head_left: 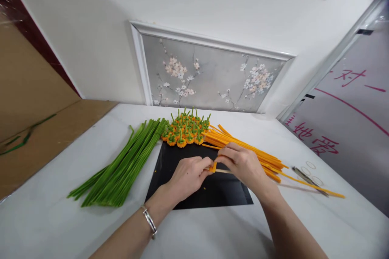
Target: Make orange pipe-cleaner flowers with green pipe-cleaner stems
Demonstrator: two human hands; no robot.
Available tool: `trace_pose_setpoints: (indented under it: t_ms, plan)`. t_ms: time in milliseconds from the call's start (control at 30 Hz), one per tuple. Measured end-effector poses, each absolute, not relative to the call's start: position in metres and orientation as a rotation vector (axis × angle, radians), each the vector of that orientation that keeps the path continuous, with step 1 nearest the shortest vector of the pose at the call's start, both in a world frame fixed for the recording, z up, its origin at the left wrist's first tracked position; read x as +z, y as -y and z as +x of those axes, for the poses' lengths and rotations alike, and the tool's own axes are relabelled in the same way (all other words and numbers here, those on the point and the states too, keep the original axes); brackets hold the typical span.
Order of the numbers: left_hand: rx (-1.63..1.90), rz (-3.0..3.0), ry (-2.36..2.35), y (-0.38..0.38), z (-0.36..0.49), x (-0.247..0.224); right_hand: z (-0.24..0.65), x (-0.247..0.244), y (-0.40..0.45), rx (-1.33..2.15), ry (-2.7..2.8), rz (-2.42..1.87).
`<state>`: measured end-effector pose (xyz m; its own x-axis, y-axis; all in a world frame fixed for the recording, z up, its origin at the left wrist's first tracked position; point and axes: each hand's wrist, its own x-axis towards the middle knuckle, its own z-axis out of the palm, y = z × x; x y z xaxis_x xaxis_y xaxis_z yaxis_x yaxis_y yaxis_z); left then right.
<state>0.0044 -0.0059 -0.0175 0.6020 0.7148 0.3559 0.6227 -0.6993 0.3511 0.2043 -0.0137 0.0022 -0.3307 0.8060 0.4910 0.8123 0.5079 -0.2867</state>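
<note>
Over a black mat [188,194], my left hand [189,176] is closed in a pinch on a thin pale wooden stick [224,171]. Around the stick, by my left fingertips, an orange pipe cleaner [214,167] is bent. My right hand [245,165] pinches this pipe cleaner from above, a little to the right. Its fingers partly cover a bundle of straight orange pipe cleaners [267,156]. Beyond the mat sits a cluster of small orange pompom shapes with green stems [185,129]. Left of the mat lies a thick bundle of green pipe cleaners [121,170].
On the white table [170,232], scissors or tweezers [308,180] lie at the right beside several thin rings [310,165]. A single orange strand crosses them. Cardboard [39,129] borders the left side. A wall with a framed floral panel [212,73] stands behind, a whiteboard [349,101] at right.
</note>
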Motion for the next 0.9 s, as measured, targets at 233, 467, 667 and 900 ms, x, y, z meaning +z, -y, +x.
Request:
trace_pose_setpoints:
  t_ms: [233,467,667,900]
  plan:
    - [0.863,2.466,-0.904,0.009,0.008,-0.015,0.223,-0.011,-0.002,0.754,2.093,-1.261]
    - [1.029,2.326,-1.028,-0.001,0.0,-0.012,0.212,-0.022,0.001,0.939,2.161,-1.299]
    - [0.99,2.375,-1.199,-0.011,-0.013,-0.013,0.185,0.0,0.027,0.418,2.48,-1.296]
    - [0.913,2.445,-1.208,-0.017,-0.016,-0.023,0.181,0.012,0.036,0.032,2.473,-1.307]
